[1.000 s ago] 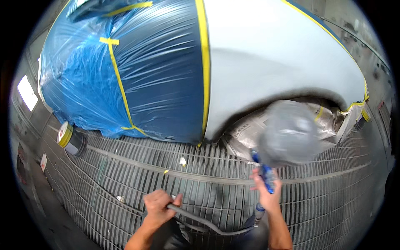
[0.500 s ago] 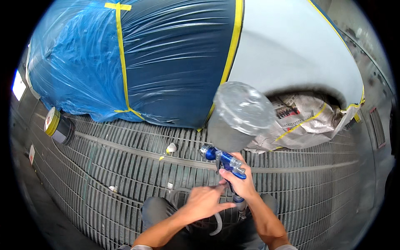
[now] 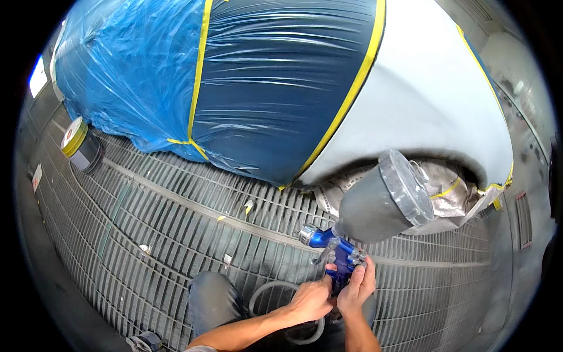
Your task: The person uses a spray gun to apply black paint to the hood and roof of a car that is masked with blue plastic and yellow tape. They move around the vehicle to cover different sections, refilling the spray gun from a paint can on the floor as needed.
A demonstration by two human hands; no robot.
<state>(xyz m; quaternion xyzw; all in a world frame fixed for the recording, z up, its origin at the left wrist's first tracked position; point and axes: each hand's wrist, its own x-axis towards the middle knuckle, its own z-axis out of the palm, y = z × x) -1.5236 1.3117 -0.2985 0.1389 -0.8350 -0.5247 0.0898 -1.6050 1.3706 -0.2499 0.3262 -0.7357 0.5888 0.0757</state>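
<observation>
A blue spray gun (image 3: 321, 238) with a silver nozzle is held in front of my knees, its nozzle pointing left. On top sits a large grey paint cup (image 3: 375, 202) with a lid, tilted to the right. My left hand (image 3: 311, 300) is closed around the gun's handle, its fingers partly hidden. At the back of the gun, my right hand (image 3: 356, 291) has its fingertips against the silver knobs, with its thumb by the handle. A grey hose (image 3: 257, 295) loops below the gun.
Ahead stands a car with a pale grey fender (image 3: 422, 82), its other panels under blue plastic sheeting (image 3: 135, 70) edged with yellow tape. Masking paper (image 3: 454, 202) fills the wheel arch. A bucket (image 3: 85, 149) stands at left on the grated floor (image 3: 176, 246). A can (image 3: 146, 341) is near the lower edge.
The spray gun has moved right and down, and its cup has tipped over to the right. My left hand has closed on the handle; my right hand has shifted to the rear knobs.
</observation>
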